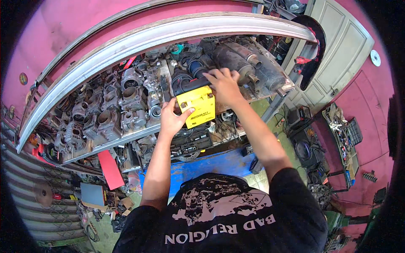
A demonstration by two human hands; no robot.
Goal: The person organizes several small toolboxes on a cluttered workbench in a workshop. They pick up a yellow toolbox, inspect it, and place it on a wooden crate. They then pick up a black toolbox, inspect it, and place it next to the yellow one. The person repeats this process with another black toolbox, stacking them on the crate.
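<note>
Cluttered shelf [126, 139]: upright yellow battery [196, 105] gripped by left hand [172, 119], right hand [224, 84] clasping top.

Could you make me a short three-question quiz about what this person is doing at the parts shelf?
1. True or false: both hands hold the yellow battery.
2. What lies just left of the battery on the shelf? A) grey engine cylinders B) folded towels C) paint tins
3. Which hand rests on the battery's top right corner, beside the black hose?

Key
1. True: the left hand grips its lower left edge, the right hand its top right.
2. A, the grey engine cylinders.
3. The right hand.
</note>
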